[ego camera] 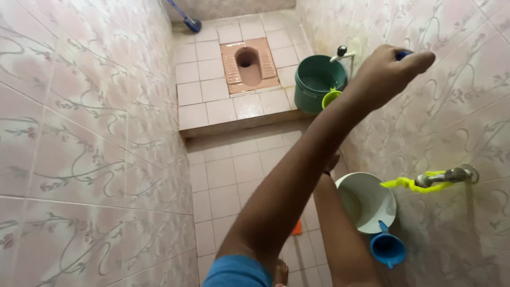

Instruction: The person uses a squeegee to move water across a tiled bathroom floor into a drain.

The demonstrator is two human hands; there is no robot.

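We are in a tiled home bathroom. We see a squat toilet [248, 65], a green bucket [316, 84] and a wall tap [449, 176].

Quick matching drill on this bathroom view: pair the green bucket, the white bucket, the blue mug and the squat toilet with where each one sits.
Things:
1. green bucket
2. white bucket
3. blue mug
4. squat toilet

Places:
A. set into the raised platform
B. under the wall tap with the yellow tie
C. on the platform, by the right wall
D. at the white bucket's near rim

Pairs: 1-C, 2-B, 3-D, 4-A
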